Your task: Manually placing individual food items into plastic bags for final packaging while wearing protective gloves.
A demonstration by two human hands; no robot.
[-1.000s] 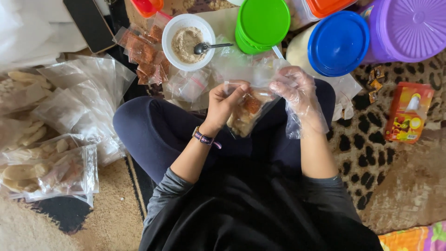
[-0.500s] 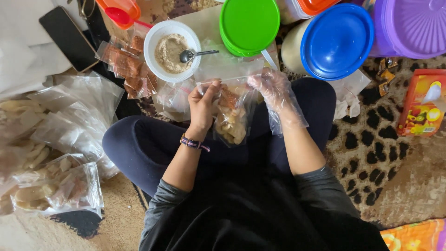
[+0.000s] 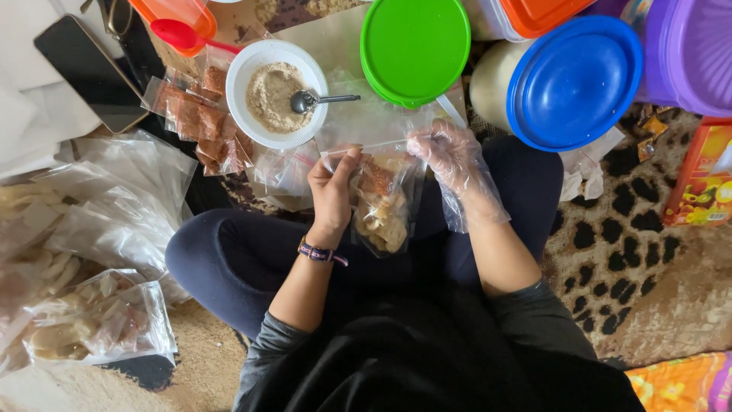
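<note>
The clear snack bag (image 3: 381,202), filled with pale crackers and a red sachet, hangs over the lap, its mouth pinched by the bare left hand (image 3: 332,191) and gloved right hand (image 3: 450,156). Sealing seems underway; next, press along the top strip evenly.

Clear zip bag (image 3: 379,200) held up over the lap: left hand (image 3: 332,192) pinches its top left corner, gloved right hand (image 3: 451,156) its top right. Inside: pale chips plus a small reddish sachet.

Small clear sachets of red-brown powder (image 3: 200,120) lie in a loose heap just left of the white bowl.

Empty clear bags (image 3: 122,198) piled far left; below them a filled clear bag of pale chips (image 3: 95,324) lies flat.

Orange-red carton (image 3: 700,181) at the right edge (cut off by the frame), with fruit pictures on its face.

Dark phone (image 3: 84,70) top left, screen off.
</note>
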